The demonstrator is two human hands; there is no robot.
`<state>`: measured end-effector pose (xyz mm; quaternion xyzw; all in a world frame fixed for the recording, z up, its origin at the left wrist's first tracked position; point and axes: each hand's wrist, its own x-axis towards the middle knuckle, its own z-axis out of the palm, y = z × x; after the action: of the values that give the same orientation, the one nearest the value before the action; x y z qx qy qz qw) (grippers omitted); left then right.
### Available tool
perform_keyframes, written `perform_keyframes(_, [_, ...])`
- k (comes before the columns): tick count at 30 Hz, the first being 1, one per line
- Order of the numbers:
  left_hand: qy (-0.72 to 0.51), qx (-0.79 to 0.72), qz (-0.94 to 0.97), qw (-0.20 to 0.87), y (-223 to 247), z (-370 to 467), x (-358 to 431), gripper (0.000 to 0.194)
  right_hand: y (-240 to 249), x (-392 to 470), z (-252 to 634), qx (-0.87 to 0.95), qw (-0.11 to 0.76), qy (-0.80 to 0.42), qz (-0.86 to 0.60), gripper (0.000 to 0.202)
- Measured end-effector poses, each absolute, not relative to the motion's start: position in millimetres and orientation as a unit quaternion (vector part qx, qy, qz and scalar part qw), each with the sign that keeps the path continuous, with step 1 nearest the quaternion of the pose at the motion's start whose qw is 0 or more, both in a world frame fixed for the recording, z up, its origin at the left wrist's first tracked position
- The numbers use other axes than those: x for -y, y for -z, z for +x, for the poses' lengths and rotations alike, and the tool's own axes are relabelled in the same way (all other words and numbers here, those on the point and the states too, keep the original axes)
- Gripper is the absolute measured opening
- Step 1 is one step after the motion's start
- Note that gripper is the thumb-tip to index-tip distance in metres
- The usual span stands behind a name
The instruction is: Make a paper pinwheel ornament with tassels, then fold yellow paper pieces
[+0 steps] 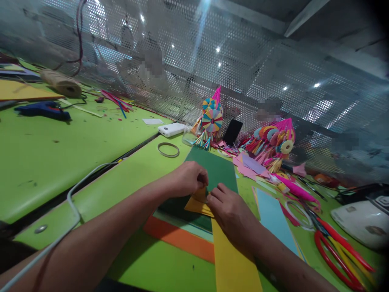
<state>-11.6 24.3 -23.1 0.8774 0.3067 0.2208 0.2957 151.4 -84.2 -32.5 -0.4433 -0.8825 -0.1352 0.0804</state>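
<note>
Both hands meet over a dark green sheet (217, 164) on the light green table. A small folded yellow paper piece (197, 206) lies under my fingers. My left hand (190, 178) is closed at its upper edge, fingertips curled down. From the right, my right hand (229, 209) pinches the piece's right side with bent fingers. A long yellow strip (234, 259) runs beneath my right hand towards the table's near edge. Orange paper (179, 239) sticks out from under the green sheet.
Red-handled scissors (337, 259), light blue strips (276, 219) and a white tape ring (299, 215) lie at the right. Paper tassels (212, 121), a phone (232, 132) and a white power bank (172, 129) stand or lie behind. A white cable (74, 202) crosses the left.
</note>
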Motion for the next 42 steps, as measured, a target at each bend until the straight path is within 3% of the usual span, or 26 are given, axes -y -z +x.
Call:
perform_keyframes(6, [-0.198,-0.249,0.927,0.197,10,-16,-5,0.025,37,85,152,0.884,0.066,0.152,-0.438,0.013])
perform_keyframes(14, [-0.154,-0.162,0.970,0.098,7,-16,14,0.018,36,93,153,0.887,0.052,0.164,-0.428,0.014])
perform_keyframes(21, [-0.114,-0.161,0.968,0.155,3,-19,12,0.017,35,90,156,0.894,0.036,0.151,-0.421,0.011])
perform_keyframes(27, [-0.129,-0.204,0.951,0.193,1,-20,4,0.025,31,97,159,0.883,0.040,0.148,-0.443,0.008])
perform_keyframes(42, [-0.164,-0.247,0.925,0.236,4,-17,-7,0.020,33,103,150,0.865,0.054,0.174,-0.468,0.011])
